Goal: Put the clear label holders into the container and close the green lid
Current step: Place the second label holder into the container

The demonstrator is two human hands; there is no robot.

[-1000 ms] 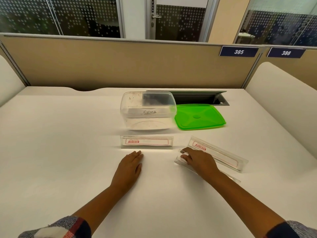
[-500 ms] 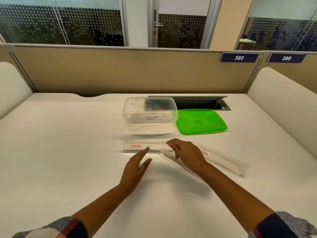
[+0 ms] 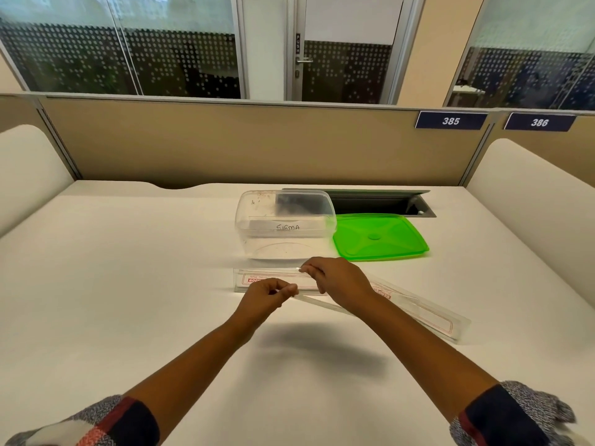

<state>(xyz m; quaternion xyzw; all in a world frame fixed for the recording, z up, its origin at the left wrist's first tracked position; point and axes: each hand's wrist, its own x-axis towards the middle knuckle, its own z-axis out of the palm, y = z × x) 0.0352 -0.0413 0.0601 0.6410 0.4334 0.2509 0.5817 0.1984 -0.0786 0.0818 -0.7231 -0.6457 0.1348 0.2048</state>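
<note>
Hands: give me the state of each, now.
Left hand: closed, pinching the lifted clear holder.
Right hand: closed on the same holder.

Bright, even overhead light left soft arm shadows on the white desk (edges bowed, sleeves slightly blurred).

Hidden: flat label holder mid-frame, partly behind both hands | Cut off: sleeves at bottom edge | Illegible: holder print.

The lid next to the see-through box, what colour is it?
Bright green. The lid lies flat on the table, seen in the head view.
</note>
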